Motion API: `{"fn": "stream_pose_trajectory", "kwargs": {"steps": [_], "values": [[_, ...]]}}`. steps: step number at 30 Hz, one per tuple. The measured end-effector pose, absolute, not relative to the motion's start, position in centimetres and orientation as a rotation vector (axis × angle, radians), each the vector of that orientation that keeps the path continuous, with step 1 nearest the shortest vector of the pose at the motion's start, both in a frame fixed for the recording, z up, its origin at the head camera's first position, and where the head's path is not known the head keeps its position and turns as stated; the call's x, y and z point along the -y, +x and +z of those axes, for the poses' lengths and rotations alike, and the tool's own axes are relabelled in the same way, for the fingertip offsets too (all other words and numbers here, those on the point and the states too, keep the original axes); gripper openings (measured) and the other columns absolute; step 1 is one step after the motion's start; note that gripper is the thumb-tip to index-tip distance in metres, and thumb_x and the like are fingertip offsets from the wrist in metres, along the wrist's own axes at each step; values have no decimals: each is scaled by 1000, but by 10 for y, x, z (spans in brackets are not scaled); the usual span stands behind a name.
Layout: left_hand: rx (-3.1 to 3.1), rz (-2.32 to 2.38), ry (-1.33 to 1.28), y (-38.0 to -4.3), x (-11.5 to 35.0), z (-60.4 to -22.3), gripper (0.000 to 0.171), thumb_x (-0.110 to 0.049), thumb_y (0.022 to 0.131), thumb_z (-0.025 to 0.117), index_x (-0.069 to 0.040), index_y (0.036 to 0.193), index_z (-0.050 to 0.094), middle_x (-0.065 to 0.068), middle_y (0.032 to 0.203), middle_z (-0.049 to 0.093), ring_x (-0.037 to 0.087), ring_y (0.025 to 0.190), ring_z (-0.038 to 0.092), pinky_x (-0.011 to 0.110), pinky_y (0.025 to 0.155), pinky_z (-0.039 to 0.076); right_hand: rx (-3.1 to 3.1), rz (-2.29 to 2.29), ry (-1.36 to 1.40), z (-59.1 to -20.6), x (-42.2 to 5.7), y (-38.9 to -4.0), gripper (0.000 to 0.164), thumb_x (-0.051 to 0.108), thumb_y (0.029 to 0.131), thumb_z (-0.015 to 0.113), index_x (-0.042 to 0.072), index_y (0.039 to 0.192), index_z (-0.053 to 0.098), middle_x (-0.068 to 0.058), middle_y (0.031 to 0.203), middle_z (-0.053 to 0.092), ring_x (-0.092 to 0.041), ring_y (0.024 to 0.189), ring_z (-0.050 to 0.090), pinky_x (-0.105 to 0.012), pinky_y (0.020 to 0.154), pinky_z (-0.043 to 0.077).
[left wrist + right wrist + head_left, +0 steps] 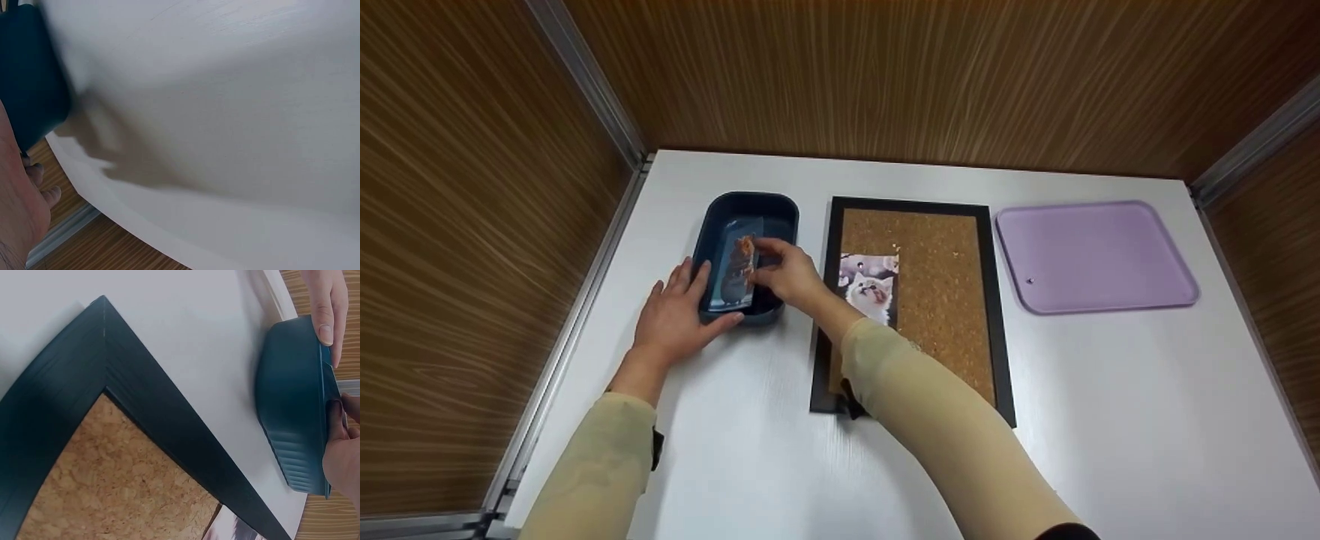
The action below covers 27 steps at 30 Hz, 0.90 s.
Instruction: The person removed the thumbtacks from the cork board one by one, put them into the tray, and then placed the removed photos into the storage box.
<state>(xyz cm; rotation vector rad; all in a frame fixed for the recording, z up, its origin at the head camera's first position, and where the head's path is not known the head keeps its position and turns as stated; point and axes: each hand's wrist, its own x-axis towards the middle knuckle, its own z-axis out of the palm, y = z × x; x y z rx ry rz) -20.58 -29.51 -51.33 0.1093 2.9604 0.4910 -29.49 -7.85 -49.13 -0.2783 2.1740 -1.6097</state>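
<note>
In the head view a dark blue bin (pixel 746 202) stands at the left. A glossy photo print (pixel 735 271) with a grey and orange picture is tilted inside it. My right hand (pixel 793 276) pinches the print's right edge between thumb and fingers. My left hand (pixel 671 319) rests against the bin's left and near rim, fingers spread. A cork board (pixel 941 300) in a black frame lies to the right of the bin, partly under my right forearm. On its left side is a photo of a white kitten (pixel 870 292), its lower part hidden by my arm.
A lilac tray (pixel 1099 259) lies right of the board, with a small shiny pin (pixel 1030 280) at its left. Small pale pins (pixel 895 247) show on the cork. Wood-grain panels (pixel 915 82) stand behind and at both sides of the white table (pixel 735 450).
</note>
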Motion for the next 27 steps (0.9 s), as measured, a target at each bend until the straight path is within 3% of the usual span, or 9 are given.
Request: {"fn": "stream_pose_trajectory", "kwargs": {"steps": [11, 27], "values": [[-2955, 492, 100, -204, 295, -513, 111, -80, 94, 55, -7, 170, 20, 26, 175, 12, 44, 160, 17, 63, 127, 14, -2301, -1453, -289, -487, 88, -295, 60, 0, 92, 80, 7, 148, 62, -10, 137, 70, -21, 124, 65, -30, 108, 50], [-2963, 517, 108, -204, 295, -515, 111, -80, 94, 56, -7, 170, 21, 26, 174, 12, 44, 159, 19, 62, 127, 14, -2200, -1486, -327, -491, 84, -297, 65, 9, 91, 84, 8, 152, 58, -9, 142, 67, -23, 135, 59, -33, 115, 46]]}}
